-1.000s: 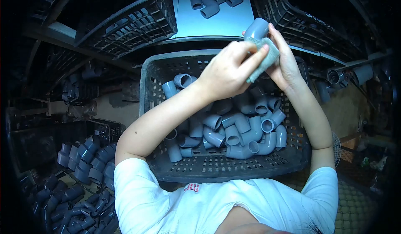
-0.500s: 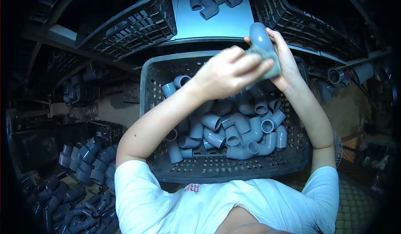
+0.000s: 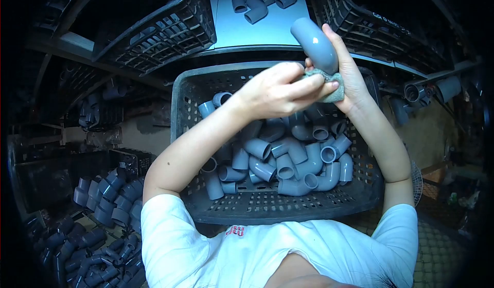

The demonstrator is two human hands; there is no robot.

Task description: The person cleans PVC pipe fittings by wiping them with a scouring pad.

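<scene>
A grey plastic pipe elbow is raised over the far right part of a black plastic crate. My right hand grips the elbow from its right side, thumb pointing up along it. Closed on a green cloth, my left hand presses it against the elbow's lower end, which the cloth and fingers hide. Inside the crate, beneath both hands, lie several loose grey pipe elbows at mixed angles.
Beyond the crate, several elbows rest on a white surface. Dark crates flank it at left and right. Heaps of grey fittings fill the lower left. More pipe pieces sit on the right.
The elbow's upper end has tipped to the left and away from me in my right hand. My left hand, with the cloth, has shifted slightly and stays against the elbow.
</scene>
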